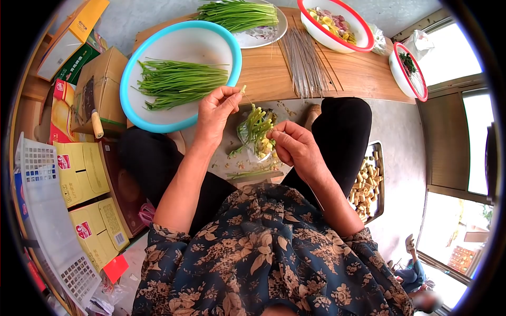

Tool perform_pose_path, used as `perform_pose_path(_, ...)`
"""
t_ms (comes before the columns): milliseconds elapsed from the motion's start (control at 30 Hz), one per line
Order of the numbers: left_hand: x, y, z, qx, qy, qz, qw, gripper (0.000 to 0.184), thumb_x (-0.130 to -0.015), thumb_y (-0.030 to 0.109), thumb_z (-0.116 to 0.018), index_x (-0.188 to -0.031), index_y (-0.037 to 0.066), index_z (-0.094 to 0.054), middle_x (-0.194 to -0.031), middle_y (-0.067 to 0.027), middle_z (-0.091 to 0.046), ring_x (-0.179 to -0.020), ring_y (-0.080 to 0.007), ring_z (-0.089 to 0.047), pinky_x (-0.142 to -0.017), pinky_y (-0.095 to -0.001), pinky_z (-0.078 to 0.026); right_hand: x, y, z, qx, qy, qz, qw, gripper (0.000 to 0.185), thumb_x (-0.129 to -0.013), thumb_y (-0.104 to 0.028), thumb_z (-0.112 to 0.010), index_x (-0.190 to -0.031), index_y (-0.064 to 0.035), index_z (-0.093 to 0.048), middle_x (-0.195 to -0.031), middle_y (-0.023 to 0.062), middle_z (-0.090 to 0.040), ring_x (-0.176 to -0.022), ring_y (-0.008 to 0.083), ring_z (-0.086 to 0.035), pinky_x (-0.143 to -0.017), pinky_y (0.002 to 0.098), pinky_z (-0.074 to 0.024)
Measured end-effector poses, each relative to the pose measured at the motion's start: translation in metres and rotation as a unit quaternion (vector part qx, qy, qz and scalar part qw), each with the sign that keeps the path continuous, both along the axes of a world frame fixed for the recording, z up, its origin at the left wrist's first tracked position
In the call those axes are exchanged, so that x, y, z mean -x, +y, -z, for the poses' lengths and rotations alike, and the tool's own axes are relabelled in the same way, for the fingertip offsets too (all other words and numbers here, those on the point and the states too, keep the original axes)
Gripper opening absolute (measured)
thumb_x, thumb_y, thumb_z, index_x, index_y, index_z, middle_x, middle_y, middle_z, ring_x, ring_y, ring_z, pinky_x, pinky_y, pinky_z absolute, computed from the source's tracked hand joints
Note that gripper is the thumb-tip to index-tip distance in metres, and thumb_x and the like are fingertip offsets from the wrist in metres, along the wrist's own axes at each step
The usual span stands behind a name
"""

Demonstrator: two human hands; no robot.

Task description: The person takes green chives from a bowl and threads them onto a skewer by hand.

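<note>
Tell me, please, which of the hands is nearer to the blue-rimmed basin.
Left. The left hand is close by the rim of the blue-rimmed basin; the right hand is farther off to the right, by the green stems.

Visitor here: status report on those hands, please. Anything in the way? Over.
Left hand pinching a small pale-green piece. Right hand at bunched green stems, hold unclear. Nothing visibly blocking either hand.

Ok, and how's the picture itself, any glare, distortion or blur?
Head view: apparent fisheye bends the table, corners black; head view: glare whites out the window at right; head view: left hand and right hand look fairly crisp, a person's head, lower right, blurred.
</note>
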State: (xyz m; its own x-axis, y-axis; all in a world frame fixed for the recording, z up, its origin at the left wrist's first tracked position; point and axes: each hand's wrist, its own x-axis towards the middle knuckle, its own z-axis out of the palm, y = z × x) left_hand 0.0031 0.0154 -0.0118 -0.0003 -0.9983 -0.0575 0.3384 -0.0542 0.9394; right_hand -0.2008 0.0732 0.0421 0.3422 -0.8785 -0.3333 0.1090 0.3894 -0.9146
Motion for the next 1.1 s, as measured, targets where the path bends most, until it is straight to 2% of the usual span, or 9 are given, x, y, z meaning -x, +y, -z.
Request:
perform_pose_path(333,-0.005,-0.002,0.001,-0.013,0.011,0.008,1.0,0.012,-0.088,0.007,-0.069,-0.097,0.001,-0.067,-0.081,0.0006,-0.061,-0.072,-0.0086,-0.052,-0.07,-0.0224,-0.043,0.001,0.001,-0.003,-0.004,-0.003,-0.004,1.0,0.016,-0.099,-0.013,-0.052,-0.097,0.0013,-0.059,-0.056,-0.0053,-0.041,-0.044,0.003,-0.031,-0.042,0.0196,-0.0229)
perform_pose_path(633,-0.011,-0.003,0.0,-0.041,0.027,0.073,0.996,0.013,-0.086,0.006,-0.069,-0.098,0.0,-0.068,-0.083,-0.0007,-0.063,-0.075,-0.0096,-0.054,-0.074,-0.0232,-0.045,0.0,-0.001,-0.003,-0.007,-0.009,-0.003,1.0,0.016,-0.099,-0.014,-0.053,-0.096,0.0006,-0.059,-0.055,-0.0053,-0.041,-0.044,0.0033,-0.031,-0.042,0.02,-0.0223)
perform_pose_path(733,-0.004,0.002,-0.005,-0.047,0.018,0.089,0.995,0.013,-0.087,0.007,-0.069,-0.098,0.001,-0.068,-0.085,-0.0014,-0.064,-0.079,-0.0101,-0.056,-0.078,-0.0238,-0.046,-0.001,-0.003,-0.001,-0.012,-0.014,0.006,1.0,0.016,-0.099,-0.015,-0.053,-0.096,-0.0004,-0.06,-0.055,-0.0051,-0.04,-0.045,0.0037,-0.031,-0.042,0.0203,-0.0225)
perform_pose_path(900,0.0,0.001,-0.01,0.021,0.015,0.136,0.99,0.008,-0.09,0.005,-0.064,-0.096,0.001,-0.067,-0.096,-0.0042,-0.067,-0.094,-0.0133,-0.062,-0.09,-0.0276,-0.048,0.0,-0.007,-0.001,-0.045,-0.056,0.004,0.997,0.016,-0.099,-0.015,-0.051,-0.095,-0.0015,-0.06,-0.053,-0.0044,-0.04,-0.044,0.0049,-0.031,-0.043,0.0208,-0.0237)
perform_pose_path(1033,-0.001,-0.001,-0.001,-0.006,0.045,0.173,0.984,0.007,-0.091,0.003,-0.063,-0.096,0.0,-0.066,-0.1,-0.005,-0.067,-0.099,-0.014,-0.062,-0.092,-0.0274,-0.048,0.004,-0.007,0.002,-0.067,-0.131,-0.005,0.989,0.016,-0.099,-0.016,-0.053,-0.095,-0.0022,-0.061,-0.057,-0.0054,-0.042,-0.047,0.0037,-0.032,-0.044,0.0203,-0.0224)
perform_pose_path(1100,-0.001,-0.001,0.002,-0.004,0.023,0.17,0.985,0.009,-0.09,0.003,-0.063,-0.097,-0.001,-0.067,-0.1,-0.0043,-0.066,-0.097,-0.0126,-0.062,-0.09,-0.0252,-0.048,0.005,-0.007,0.001,-0.063,-0.124,-0.004,0.99,0.016,-0.099,-0.016,-0.053,-0.096,-0.0021,-0.061,-0.056,-0.0053,-0.042,-0.047,0.0037,-0.033,-0.044,0.0203,-0.0222)
